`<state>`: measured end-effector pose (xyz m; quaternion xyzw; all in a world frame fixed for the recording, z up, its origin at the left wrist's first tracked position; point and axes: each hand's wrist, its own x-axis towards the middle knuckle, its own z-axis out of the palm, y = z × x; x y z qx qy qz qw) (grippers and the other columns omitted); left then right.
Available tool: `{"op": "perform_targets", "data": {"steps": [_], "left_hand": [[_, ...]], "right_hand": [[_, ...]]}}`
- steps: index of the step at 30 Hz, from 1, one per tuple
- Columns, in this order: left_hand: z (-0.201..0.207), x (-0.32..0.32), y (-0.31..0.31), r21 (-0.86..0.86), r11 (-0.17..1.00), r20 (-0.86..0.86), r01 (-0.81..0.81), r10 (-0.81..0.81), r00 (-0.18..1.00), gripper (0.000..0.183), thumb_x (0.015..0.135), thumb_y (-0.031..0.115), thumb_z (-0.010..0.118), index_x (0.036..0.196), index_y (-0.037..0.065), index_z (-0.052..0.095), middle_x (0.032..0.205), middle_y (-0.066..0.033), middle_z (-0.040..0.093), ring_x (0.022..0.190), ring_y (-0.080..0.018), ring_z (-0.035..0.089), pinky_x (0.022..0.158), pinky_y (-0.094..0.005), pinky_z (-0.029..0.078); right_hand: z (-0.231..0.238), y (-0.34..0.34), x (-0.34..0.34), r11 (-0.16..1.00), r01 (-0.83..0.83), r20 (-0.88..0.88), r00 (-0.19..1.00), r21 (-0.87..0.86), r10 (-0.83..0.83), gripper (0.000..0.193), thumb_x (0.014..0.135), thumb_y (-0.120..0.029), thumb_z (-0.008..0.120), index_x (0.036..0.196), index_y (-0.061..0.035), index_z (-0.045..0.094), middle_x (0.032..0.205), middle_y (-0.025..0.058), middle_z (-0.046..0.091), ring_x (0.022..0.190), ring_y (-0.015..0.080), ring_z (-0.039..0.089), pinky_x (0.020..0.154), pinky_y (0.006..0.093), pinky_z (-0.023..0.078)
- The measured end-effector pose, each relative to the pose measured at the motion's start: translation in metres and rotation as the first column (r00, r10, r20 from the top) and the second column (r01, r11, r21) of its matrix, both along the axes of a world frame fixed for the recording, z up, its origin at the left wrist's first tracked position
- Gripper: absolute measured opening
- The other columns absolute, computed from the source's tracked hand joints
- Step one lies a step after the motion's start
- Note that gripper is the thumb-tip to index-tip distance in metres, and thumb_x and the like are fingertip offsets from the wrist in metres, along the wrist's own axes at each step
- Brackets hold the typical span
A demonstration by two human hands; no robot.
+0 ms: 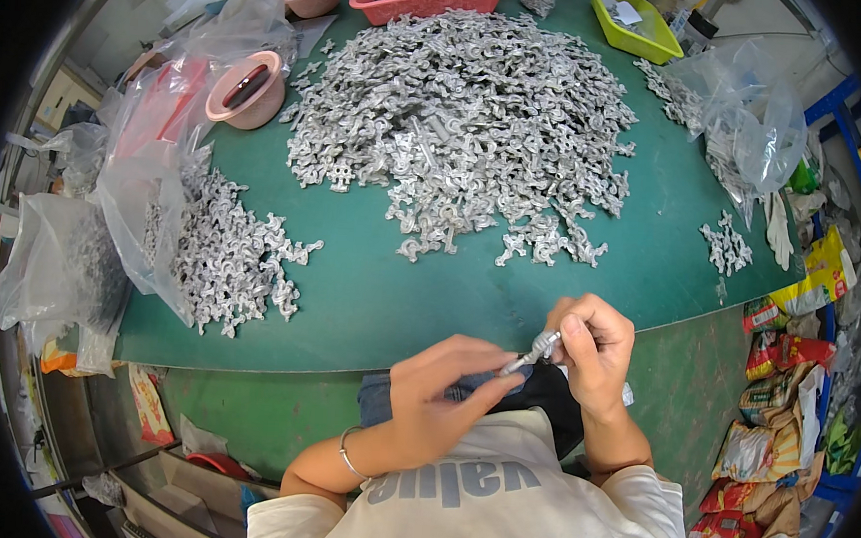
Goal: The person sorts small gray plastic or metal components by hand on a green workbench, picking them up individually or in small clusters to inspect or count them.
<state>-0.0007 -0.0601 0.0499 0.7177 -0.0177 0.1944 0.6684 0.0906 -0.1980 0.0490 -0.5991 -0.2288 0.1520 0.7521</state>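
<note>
Between my two hands, just off the table's near edge, is a small silvery cast metal part point(534, 350). My left hand point(448, 379) pinches its lower end between thumb and fingertips. With thumb and curled fingers, my right hand point(595, 346) grips the upper end. Beyond my hands, a big heap of similar grey metal parts point(470, 104) covers the middle of the green table point(398, 311). A smaller pile of such parts point(234, 257) spills out of a clear plastic bag point(143, 222) on the left.
A pink bowl point(253, 110) with a dark object inside stands at the left. At the back are a red basin point(368, 7) and a yellow-green tray point(627, 34). On the right lie a few parts point(726, 246), a glove point(777, 229) and a plastic bag point(769, 127). Colourful packages point(766, 428) fill a blue rack.
</note>
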Motion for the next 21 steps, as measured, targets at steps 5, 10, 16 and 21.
{"op": "perform_targets", "data": {"steps": [5, 10, 16, 21], "left_hand": [[-0.0039, 0.0026, 0.0042, -0.649, 0.754, -0.209, 0.099, -0.301, 0.93, 0.012, 0.078, -0.006, 0.057, 0.09, -0.009, 0.056, 0.084, -0.0128, 0.06, 0.071, -0.0151, 0.058, 0.065, -0.0261, 0.049], [-0.0039, 0.0023, 0.0042, -0.675, 0.723, -0.156, 0.147, -0.334, 0.929, 0.012, 0.08, -0.006, 0.055, 0.091, -0.01, 0.055, 0.084, -0.0139, 0.059, 0.073, -0.0151, 0.058, 0.067, -0.0258, 0.049], [-0.0068, 0.0029, 0.0024, -0.615, 0.777, -0.144, 0.136, -0.28, 0.949, 0.013, 0.078, -0.008, 0.056, 0.091, -0.009, 0.055, 0.085, -0.0132, 0.059, 0.073, -0.0151, 0.058, 0.068, -0.0256, 0.048], [-0.0086, 0.003, 0.0031, -0.656, 0.74, -0.134, 0.147, -0.306, 0.943, 0.014, 0.078, -0.008, 0.056, 0.092, -0.009, 0.055, 0.087, -0.0139, 0.059, 0.074, -0.0154, 0.058, 0.068, -0.0257, 0.048]], "right_hand": [[-0.0022, -0.0022, 0.0015, 1.0, 0.012, 0.111, 0.994, -0.008, -0.011, 0.024, 0.084, -0.005, 0.05, 0.061, -0.0003, 0.046, 0.053, 0.0022, 0.046, 0.048, 0.0062, 0.04, 0.045, 0.0212, 0.03], [-0.0031, -0.0016, 0.001, 1.0, 0.012, 0.108, 0.994, 0.011, -0.013, 0.024, 0.084, -0.005, 0.051, 0.061, -0.0002, 0.046, 0.054, 0.0026, 0.047, 0.048, 0.0064, 0.04, 0.045, 0.0212, 0.03], [-0.0034, -0.0009, -0.0004, 0.999, 0.039, 0.159, 0.987, 0.0, -0.038, 0.02, 0.084, -0.006, 0.052, 0.065, 0.0007, 0.048, 0.057, 0.0034, 0.049, 0.05, 0.007, 0.041, 0.045, 0.0212, 0.031], [-0.0032, -0.0025, -0.001, 0.999, 0.042, 0.178, 0.983, -0.01, -0.039, 0.018, 0.083, -0.006, 0.053, 0.067, 0.0013, 0.049, 0.059, 0.0046, 0.05, 0.05, 0.008, 0.042, 0.046, 0.0216, 0.032]]}}
